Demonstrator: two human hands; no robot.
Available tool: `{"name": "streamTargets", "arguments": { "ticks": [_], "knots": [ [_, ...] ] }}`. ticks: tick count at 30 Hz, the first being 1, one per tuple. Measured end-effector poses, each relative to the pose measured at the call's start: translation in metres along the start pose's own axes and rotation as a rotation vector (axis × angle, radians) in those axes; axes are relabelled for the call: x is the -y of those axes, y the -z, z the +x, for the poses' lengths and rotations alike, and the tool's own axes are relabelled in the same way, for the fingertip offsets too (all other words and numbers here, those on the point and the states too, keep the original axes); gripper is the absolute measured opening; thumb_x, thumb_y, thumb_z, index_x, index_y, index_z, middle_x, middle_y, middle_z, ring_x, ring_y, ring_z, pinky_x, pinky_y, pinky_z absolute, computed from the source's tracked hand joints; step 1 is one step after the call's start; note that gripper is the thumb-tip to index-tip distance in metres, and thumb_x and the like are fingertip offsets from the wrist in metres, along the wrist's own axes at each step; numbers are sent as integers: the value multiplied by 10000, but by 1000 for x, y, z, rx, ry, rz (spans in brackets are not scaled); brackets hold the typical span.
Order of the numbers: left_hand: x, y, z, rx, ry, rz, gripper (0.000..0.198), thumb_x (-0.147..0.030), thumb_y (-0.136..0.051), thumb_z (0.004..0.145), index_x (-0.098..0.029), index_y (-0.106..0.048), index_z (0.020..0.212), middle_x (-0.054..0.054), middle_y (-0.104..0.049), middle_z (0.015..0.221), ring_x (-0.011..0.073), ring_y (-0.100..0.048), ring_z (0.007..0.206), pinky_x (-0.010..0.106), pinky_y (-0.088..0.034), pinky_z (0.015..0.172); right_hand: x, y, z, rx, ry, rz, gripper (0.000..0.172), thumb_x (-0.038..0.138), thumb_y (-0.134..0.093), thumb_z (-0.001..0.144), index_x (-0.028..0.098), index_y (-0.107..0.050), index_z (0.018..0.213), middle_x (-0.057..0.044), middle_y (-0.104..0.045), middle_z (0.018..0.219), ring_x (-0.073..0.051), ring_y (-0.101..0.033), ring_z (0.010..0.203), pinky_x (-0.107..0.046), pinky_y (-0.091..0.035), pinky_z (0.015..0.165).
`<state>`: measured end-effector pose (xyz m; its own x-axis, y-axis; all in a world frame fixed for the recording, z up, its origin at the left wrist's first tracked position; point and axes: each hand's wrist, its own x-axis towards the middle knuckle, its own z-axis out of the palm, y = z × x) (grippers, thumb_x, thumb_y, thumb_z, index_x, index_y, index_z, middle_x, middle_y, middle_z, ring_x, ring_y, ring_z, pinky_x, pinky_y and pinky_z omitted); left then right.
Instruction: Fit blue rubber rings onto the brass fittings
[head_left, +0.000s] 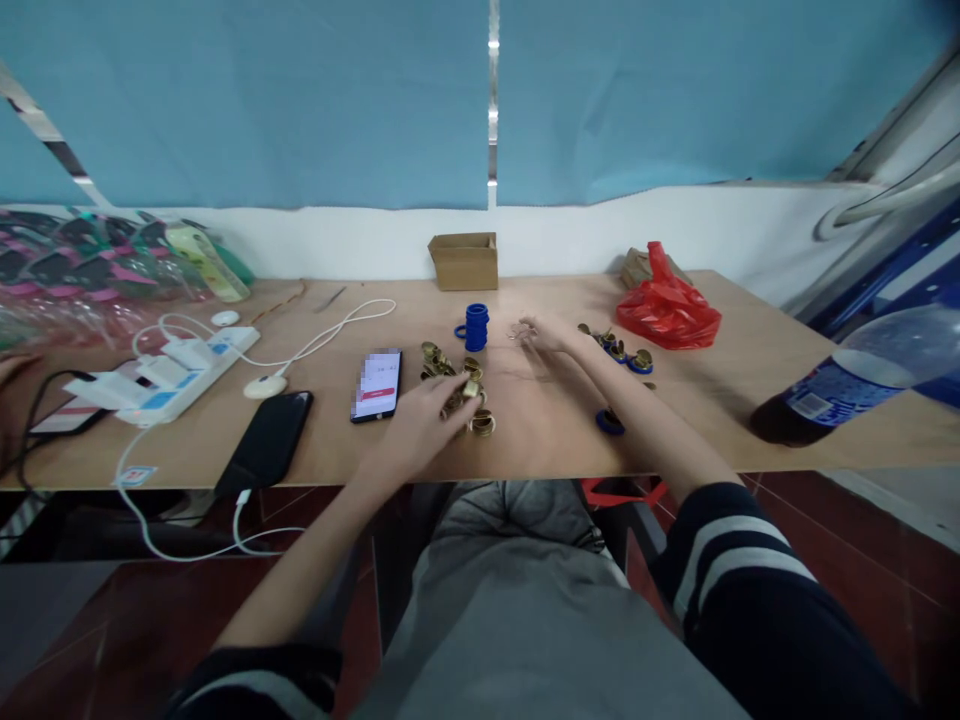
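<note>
My left hand (424,420) rests on the wooden table (540,440) with its fingertips pinched on a brass ring in a pile of brass rings (457,385). My right hand (541,335) reaches further back, fingers curled around something small I cannot make out, just right of a stack of blue rings (476,326). A loose blue ring (609,421) lies under my right forearm. Some assembled brass-and-blue pieces (622,352) lie to the right of that hand.
A lit phone (376,384) and a dark phone (270,440) on a charging cable lie left, beside a power strip (172,375). A small cardboard box (465,261) stands at the back; a red plastic bag (667,308) and a cola bottle (855,380) lie right.
</note>
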<state>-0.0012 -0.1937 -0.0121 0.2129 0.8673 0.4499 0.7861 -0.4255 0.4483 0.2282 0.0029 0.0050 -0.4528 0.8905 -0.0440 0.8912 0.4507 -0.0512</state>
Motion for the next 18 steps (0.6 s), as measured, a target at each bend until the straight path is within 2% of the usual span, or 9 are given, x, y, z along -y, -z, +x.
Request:
{"name": "streamTargets", "arguments": {
  "ticks": [4,8,11,13,16,18],
  "knots": [
    [26,8,65,59,82,156,354,-359,-603,941,-136,-718,1189,143,-771,1095,282,-711,957,341,-497,869,-1,10,-29,-13,50,7,279,170,-536,1015,111,-660,1257,-146,-697,1271,-258,-657,1146,-365,-501,979],
    [47,5,117,107,101,180,280,-345,-626,906,-135,-780,1011,129,-787,894,282,-707,846,324,-477,766,-3,24,-76,-45,85,4,275,151,-493,1000,134,-718,1157,-135,-756,1157,-262,-695,1048,-307,-473,876],
    [54,3,138,102,104,183,282,-356,-637,894,-130,-784,978,129,-783,871,281,-701,842,326,-473,759,-9,25,-114,-84,79,-1,264,198,-481,1011,153,-701,1148,-122,-762,1089,-252,-706,966,-302,-459,816],
    [54,4,148,64,99,179,318,-371,-630,903,-118,-771,1034,152,-783,969,292,-697,913,337,-477,804,-12,19,-136,-115,58,-10,271,240,-459,1026,146,-688,1137,-129,-753,1047,-264,-702,937,-315,-453,791],
    [49,5,162,1,83,165,360,-348,-610,924,-108,-723,1167,174,-755,1137,296,-678,1028,358,-472,898,-16,5,-163,-181,37,-21,260,265,-456,1033,143,-678,1095,-150,-723,1082,-278,-684,985,-331,-457,828],
    [46,5,172,-19,76,155,355,-308,-621,918,-110,-705,1199,171,-744,1175,291,-667,1061,367,-464,940,-17,-5,-177,-204,27,-8,240,262,-471,1029,147,-670,1098,-155,-707,1117,-282,-673,1027,-342,-466,867]
  ]
}}
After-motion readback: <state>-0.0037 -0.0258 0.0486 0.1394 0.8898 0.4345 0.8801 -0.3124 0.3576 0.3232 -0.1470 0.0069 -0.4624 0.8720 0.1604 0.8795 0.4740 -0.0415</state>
